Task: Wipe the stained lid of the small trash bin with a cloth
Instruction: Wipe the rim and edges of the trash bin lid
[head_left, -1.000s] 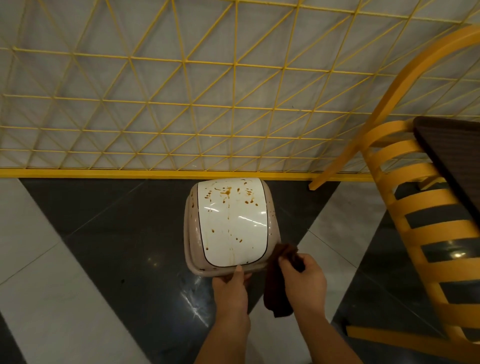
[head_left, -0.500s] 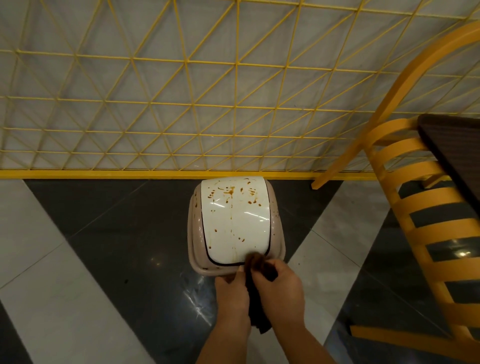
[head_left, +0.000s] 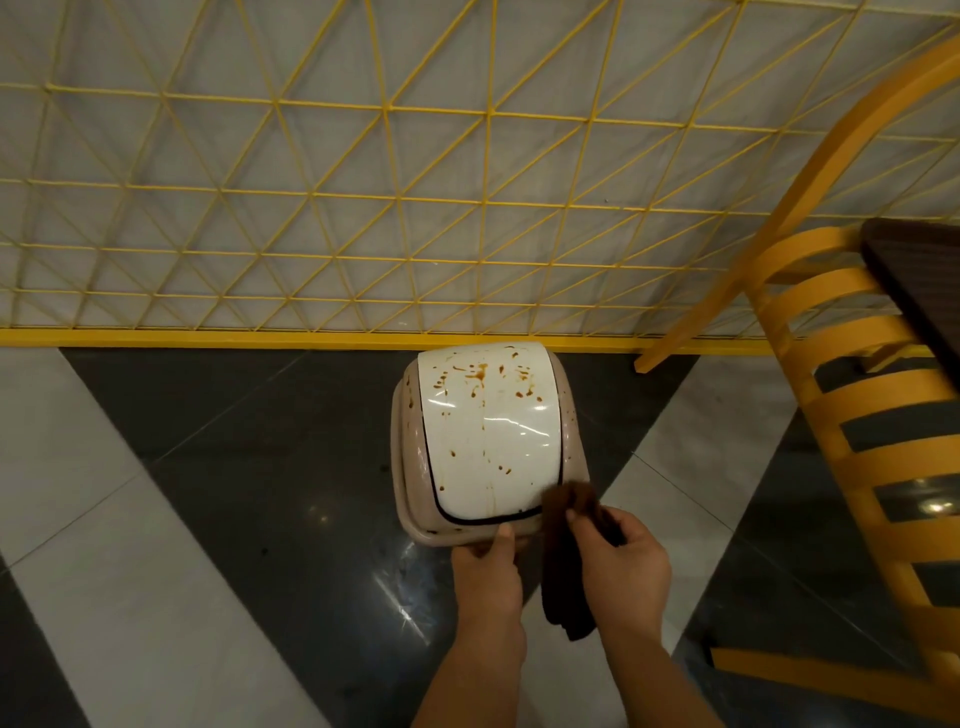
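A small beige trash bin (head_left: 571, 441) stands on the floor with a white lid (head_left: 488, 441) spattered with brown stains, mostly toward its far end. My left hand (head_left: 485, 569) grips the bin's near rim, thumb on top. My right hand (head_left: 621, 561) pinches a dark brown cloth (head_left: 563, 561), whose upper end touches the lid's near right corner while the rest hangs down between my hands.
A yellow wire lattice fence (head_left: 363, 208) with a yellow base rail runs behind the bin. A yellow slatted chair (head_left: 857, 415) and a dark tabletop corner (head_left: 919, 280) stand to the right. The floor is glossy black and white tile (head_left: 156, 519).
My right hand swung the cloth left toward my left hand, then back right to the lid's near right corner. My left hand stayed on the rim.
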